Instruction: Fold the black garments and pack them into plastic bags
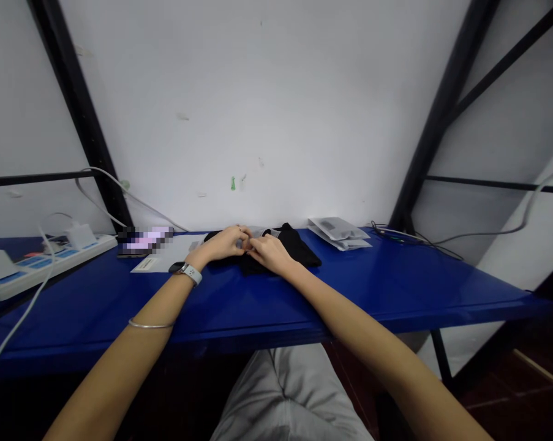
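My left hand [230,242] and my right hand [269,251] meet over a folded black cloth [299,246] near the back of the blue table. The fingers of both hands are bent into a pinch, with the tips close together. What they pinch is small and partly hidden by the fingers. A greyish, see-through plastic piece [259,231] shows just behind and between the hands, on top of the cloth. On the left wrist are a watch with a pale strap [191,272] and, further up the arm, a thin silver bangle [150,324].
Right of the cloth lie flat whitish plastic packets [338,231]. To the left are a white sheet [166,256], a phone [145,241] and a white power strip [51,263] with plugs and cables. Thin dark cables [407,236] lie at the right. Black metal posts [436,122] flank the table.
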